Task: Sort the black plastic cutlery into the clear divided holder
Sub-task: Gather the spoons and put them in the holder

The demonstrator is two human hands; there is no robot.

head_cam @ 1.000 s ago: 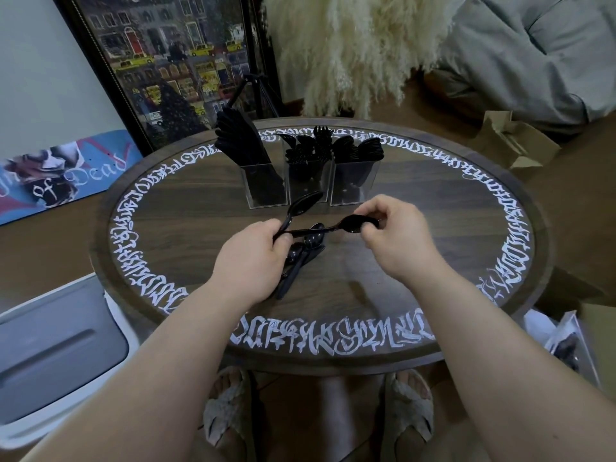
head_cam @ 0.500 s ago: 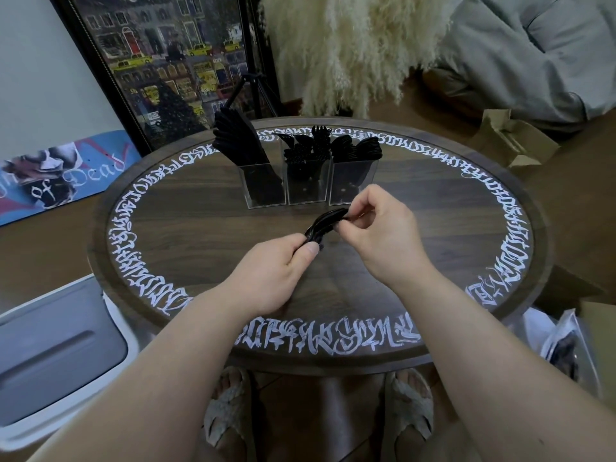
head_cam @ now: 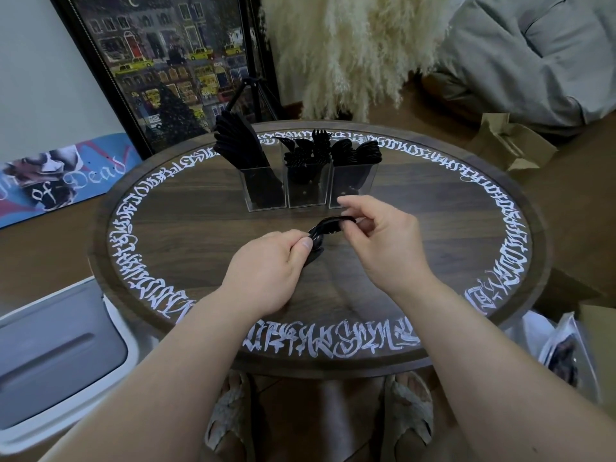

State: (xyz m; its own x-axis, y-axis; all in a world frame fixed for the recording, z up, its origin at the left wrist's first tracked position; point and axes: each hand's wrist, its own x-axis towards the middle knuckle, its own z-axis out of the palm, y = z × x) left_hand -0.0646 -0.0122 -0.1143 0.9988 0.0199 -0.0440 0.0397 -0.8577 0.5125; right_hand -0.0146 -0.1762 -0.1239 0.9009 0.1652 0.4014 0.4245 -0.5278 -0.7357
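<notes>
A small bunch of black plastic spoons (head_cam: 325,228) is held above the middle of the round table. My left hand (head_cam: 266,271) grips their handles, thumb on top. My right hand (head_cam: 380,238) pinches the bowl ends, its index finger raised. Just behind stands the clear divided holder (head_cam: 266,195) with three compartments: knives (head_cam: 238,141) in the left one, forks (head_cam: 308,151) in the middle, spoons (head_cam: 358,151) in the right.
The dark wooden table (head_cam: 466,228) has white lettering round its rim. A white bin (head_cam: 56,355) stands at the lower left, cardboard boxes (head_cam: 510,145) and plastic bags (head_cam: 560,341) at the right. A framed picture (head_cam: 173,68) leans behind the table.
The spoons, spread apart and partly on the table a second ago, are now gathered into one bunch between both hands. My right hand has moved in closer to the left.
</notes>
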